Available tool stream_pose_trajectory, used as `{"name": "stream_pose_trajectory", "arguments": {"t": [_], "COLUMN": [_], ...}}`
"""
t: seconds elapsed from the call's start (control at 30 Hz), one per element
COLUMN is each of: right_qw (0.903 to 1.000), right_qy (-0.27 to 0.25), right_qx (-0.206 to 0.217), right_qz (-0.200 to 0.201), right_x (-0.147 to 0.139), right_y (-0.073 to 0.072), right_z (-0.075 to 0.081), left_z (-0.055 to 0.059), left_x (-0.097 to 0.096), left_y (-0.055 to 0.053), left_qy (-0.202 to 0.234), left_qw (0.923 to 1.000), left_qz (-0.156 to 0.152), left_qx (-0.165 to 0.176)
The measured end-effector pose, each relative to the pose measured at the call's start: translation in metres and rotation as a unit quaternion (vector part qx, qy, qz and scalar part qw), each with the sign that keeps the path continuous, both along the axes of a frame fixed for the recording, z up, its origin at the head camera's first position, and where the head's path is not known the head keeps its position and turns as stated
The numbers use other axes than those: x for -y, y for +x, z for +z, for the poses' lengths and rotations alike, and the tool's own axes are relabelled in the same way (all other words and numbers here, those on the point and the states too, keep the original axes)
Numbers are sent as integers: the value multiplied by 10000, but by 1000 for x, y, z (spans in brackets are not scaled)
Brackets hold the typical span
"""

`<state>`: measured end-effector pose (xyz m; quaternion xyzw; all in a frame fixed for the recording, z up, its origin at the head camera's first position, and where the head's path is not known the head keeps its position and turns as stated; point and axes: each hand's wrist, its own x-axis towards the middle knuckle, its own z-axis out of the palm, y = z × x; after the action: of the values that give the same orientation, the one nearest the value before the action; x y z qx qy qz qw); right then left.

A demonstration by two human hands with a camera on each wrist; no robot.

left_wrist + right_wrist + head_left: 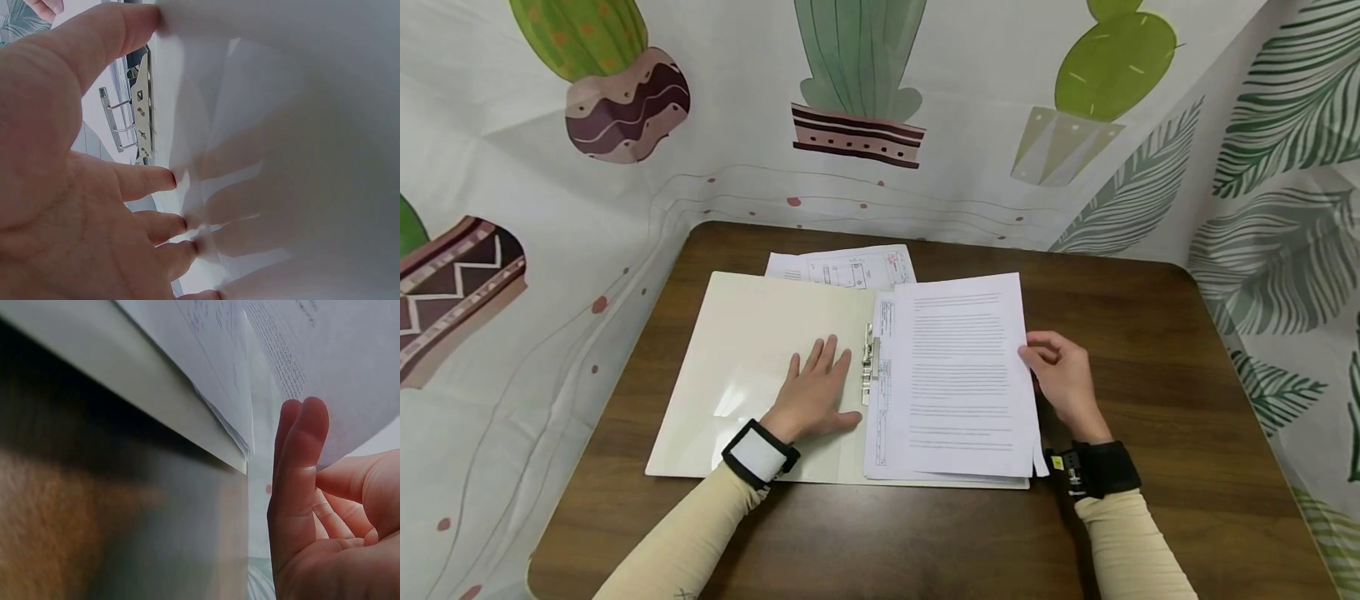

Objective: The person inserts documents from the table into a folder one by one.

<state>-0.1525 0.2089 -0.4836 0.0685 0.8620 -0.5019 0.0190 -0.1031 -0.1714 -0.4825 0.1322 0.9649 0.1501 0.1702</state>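
Observation:
An open white binder (700, 375) lies on the brown table, its metal clip (871, 367) along the fold. On the binder's right side rests a stack of papers, topped by a printed sheet (958, 375). My left hand (812, 396) lies with spread fingers on the inside of the left cover, the thumb near the fold. With thumb and fingers my right hand (1062, 371) pinches the sheet's right edge; in the right wrist view the pinched sheet (356, 375) is lifted and bent above the other papers (194, 350).
Behind the binder, partly covered by it, lies another paper (850, 265) with a drawing on it. The wooden table (1120, 317) reaches back to a cloth (737, 100) printed with cacti and leaves. A black strap (1108, 468) sits on the right wrist.

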Motion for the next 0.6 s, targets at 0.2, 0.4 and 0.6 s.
{"name": "stream_pose_trajectory", "arguments": {"t": [0.2,0.4,0.6], "right_qw": [10000,9999,9998], "right_qy": [-24,36,-20], "right_qx": [-17,-26,-3], "right_qz": [80,162,216], "right_x": [4,8,14], "right_y": [1,1,0], "right_z": [-1,-3,-4], "left_z": [-1,-3,-2], "left_x": [0,1,1], "left_y": [0,-1,-1], "left_qy": [-4,-69,-51], "left_qw": [10000,10000,10000], "left_qz": [-8,1,9], "left_qx": [-20,39,42]}}
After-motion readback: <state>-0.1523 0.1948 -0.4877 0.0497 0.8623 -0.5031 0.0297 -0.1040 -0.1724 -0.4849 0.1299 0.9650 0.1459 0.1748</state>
